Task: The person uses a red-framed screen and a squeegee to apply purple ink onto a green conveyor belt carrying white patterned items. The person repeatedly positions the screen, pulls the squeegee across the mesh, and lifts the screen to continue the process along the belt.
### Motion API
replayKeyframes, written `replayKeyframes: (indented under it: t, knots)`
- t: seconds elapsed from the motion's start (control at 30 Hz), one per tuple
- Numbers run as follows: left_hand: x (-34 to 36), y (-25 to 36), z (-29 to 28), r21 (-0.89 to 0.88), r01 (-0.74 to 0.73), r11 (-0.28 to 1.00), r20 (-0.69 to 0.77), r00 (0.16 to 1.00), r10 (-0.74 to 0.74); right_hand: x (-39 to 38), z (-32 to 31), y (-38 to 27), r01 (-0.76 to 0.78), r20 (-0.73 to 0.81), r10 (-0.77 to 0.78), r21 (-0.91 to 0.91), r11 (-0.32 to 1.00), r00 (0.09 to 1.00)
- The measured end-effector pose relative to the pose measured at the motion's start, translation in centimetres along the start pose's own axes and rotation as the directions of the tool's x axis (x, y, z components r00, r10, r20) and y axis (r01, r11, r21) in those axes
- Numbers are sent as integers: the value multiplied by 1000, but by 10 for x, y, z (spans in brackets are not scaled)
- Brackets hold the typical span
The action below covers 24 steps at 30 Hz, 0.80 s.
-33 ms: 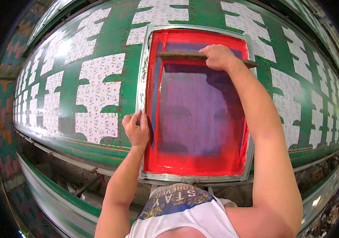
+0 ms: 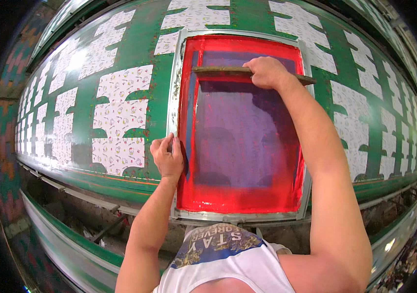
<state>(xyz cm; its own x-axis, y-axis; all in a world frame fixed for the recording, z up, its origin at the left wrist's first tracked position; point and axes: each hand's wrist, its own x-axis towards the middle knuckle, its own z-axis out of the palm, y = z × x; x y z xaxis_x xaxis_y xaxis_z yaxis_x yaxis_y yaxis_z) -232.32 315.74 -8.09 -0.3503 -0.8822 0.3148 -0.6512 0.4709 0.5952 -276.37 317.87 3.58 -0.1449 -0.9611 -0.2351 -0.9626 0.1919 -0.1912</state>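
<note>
A screen-printing frame [image 2: 173,83] with silvery metal sides lies on the long green table in front of me. Red ink [image 2: 233,199] borders its mesh [image 2: 237,134], which looks purple in the middle. Across the mesh's far part lies a squeegee [image 2: 220,71] with a long wooden bar, its right end reaching over the frame's side. My right hand [image 2: 268,72] is closed around the bar, right of its middle. At the frame's left side, my left hand [image 2: 166,157] grips the metal edge with bent fingers. The squeegee's blade is hidden.
White fabric pieces [image 2: 120,115] with small coloured prints and curved cut-outs lie in rows on the green table [image 2: 79,188], left and right of the frame. A metal rail [image 2: 88,198] runs along the near edge. Behind me at lower left is another green surface [image 2: 66,237].
The squeegee and my right hand sit very slightly nearer to me. My left hand keeps its place on the frame; the whole view has shifted a little.
</note>
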Motion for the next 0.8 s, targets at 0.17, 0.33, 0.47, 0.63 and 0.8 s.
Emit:
replayKeyframes:
  t: [0.17, 0.33, 0.47, 0.63, 0.8]
  knots:
    - [-1, -2, -1, 8, 41, 999, 3, 999, -41, -74, 20, -56, -47, 46, 46, 26, 999, 998]
    - [4, -5, 4, -44, 103, 994, 2, 995, -103, -149, 45, -110, -36, 28, 35, 59, 998, 999]
    - [3, -10, 4, -74, 99, 992, -24, 995, -101, -211, 68, -157, -36, -8, 37, 84, 996, 999]
    - [3, -12, 4, -92, 107, 990, 10, 994, -107, -280, 98, -215, -65, -25, 69, 118, 991, 997]
    - [2, -8, -2, -14, 84, 996, 53, 995, -83, -331, 121, -254, -67, -95, 73, 67, 995, 993]
